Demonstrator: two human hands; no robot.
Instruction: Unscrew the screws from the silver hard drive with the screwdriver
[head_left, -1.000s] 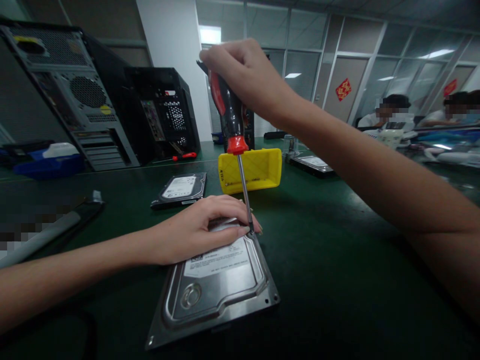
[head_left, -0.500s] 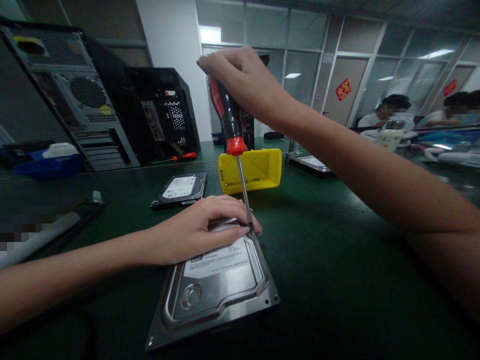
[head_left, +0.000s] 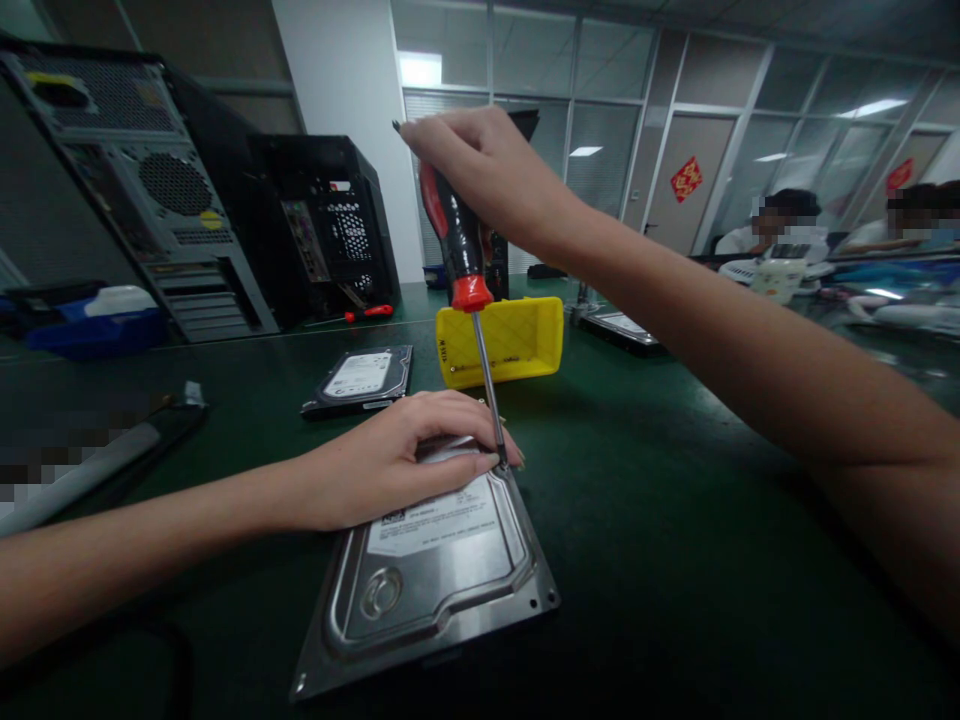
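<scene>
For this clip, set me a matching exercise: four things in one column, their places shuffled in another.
1. Left hand
2. Right hand
3. Yellow bin
4. Lying screwdriver

A. Behind the held screwdriver's shaft
B. On the nearest hard drive
C. In front of a black computer case
D. Around the held screwdriver's handle

Pairs: 1-B, 2-D, 3-A, 4-C

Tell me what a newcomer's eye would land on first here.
First, mid-picture, the red-and-black screwdriver, nearly upright in the grip of the right hand, its tip near the right edge of the silver hard drive under the left hand. Next, just beyond, the yellow bin, open side facing the viewer. Then the big computer case at far left.
</scene>
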